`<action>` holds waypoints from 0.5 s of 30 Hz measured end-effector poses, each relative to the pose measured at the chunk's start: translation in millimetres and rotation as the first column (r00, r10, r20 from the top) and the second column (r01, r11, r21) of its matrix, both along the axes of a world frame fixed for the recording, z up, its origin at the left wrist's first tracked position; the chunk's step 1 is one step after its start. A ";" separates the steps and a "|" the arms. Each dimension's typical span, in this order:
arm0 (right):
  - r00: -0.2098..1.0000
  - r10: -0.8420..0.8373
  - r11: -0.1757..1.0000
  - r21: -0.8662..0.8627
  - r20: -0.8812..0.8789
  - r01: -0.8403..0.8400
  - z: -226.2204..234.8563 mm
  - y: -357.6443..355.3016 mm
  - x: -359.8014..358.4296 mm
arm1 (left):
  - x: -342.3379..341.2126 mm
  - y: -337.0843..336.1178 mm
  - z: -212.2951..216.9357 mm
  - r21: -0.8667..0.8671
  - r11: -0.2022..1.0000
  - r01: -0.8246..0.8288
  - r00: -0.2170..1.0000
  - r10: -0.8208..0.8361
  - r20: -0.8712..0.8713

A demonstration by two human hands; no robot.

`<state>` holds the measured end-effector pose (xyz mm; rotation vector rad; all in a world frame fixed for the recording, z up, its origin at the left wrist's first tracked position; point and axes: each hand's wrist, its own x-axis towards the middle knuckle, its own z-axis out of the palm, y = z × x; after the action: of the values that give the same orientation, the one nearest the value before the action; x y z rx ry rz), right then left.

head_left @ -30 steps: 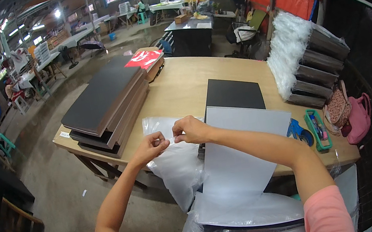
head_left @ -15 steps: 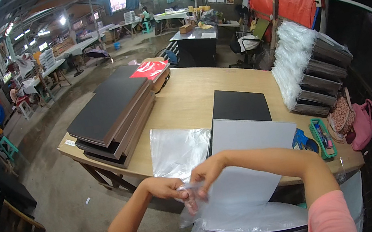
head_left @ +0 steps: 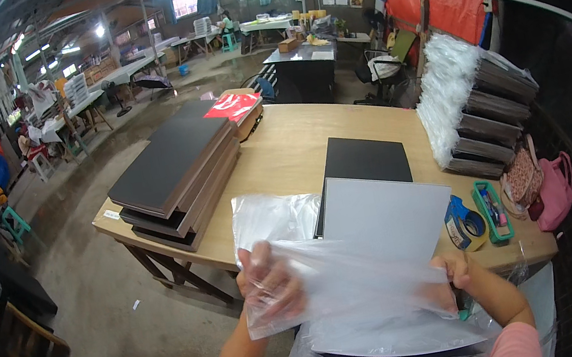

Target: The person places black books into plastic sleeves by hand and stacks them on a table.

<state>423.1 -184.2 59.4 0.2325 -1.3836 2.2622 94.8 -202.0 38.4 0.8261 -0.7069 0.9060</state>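
A clear plastic bag (head_left: 345, 263) is stretched out between my two hands above the near edge of the table. My left hand (head_left: 271, 287) shows through the film at the bag's left end, slightly blurred, its fingers curled with the plastic. At the opposite end my right hand (head_left: 452, 275) pinches the film between thumb and fingers. Just beyond the bag lies a light grey sheet (head_left: 390, 210), overlapping a black board (head_left: 366, 160). Another clear bag (head_left: 273, 214) lies flat on the table to their left. Below my hands sits a stack of plastic-covered boards (head_left: 398, 352).
Dark boards (head_left: 173, 159) are stacked on the table's left side, near a red packet (head_left: 232, 106). Wrapped boards (head_left: 486, 107) pile up at the right. A blue tape dispenser (head_left: 465, 224) and a green pen basket (head_left: 492, 212) stand near the right edge, beside a pink bag (head_left: 555, 190).
My hands were close together, fingering the bunched bag. They have since moved apart, left and right, and the bag is now spread between them.
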 end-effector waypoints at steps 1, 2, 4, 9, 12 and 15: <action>0.998 -0.056 0.998 0.002 -0.026 0.056 -8.9 -8.8 3.6 | 9.0 -1.9 4.4 -0.107 0.991 0.082 0.979 -0.060 0.196; 0.984 -0.173 0.985 -0.022 -0.035 0.173 -13.3 -19.4 9.2 | 14.3 0.0 6.8 -0.053 0.994 0.100 0.967 -0.085 0.238; 0.843 -0.537 0.836 -0.124 0.007 0.534 -25.5 -37.4 25.1 | 0.1 10.6 -7.1 -0.061 0.981 -0.183 0.975 0.174 -0.135; -0.063 -0.968 0.049 0.430 0.242 0.901 -60.9 -2.7 55.7 | 3.6 59.2 -39.5 0.791 0.185 -0.583 -0.425 0.761 -0.491; -0.432 -0.884 -0.411 0.736 -0.177 0.539 -41.9 47.3 34.7 | 35.6 86.5 6.5 0.944 -0.243 -0.223 -0.783 0.622 -0.024; -0.386 -0.853 -0.484 0.811 -0.352 0.330 -31.8 58.5 37.0 | 34.5 104.9 16.7 0.992 -0.128 -0.009 -0.789 0.610 0.072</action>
<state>460.1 -125.7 27.6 -1.2717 -1.5945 -0.0835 129.2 -97.1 55.1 2.4055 1.8228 1.0066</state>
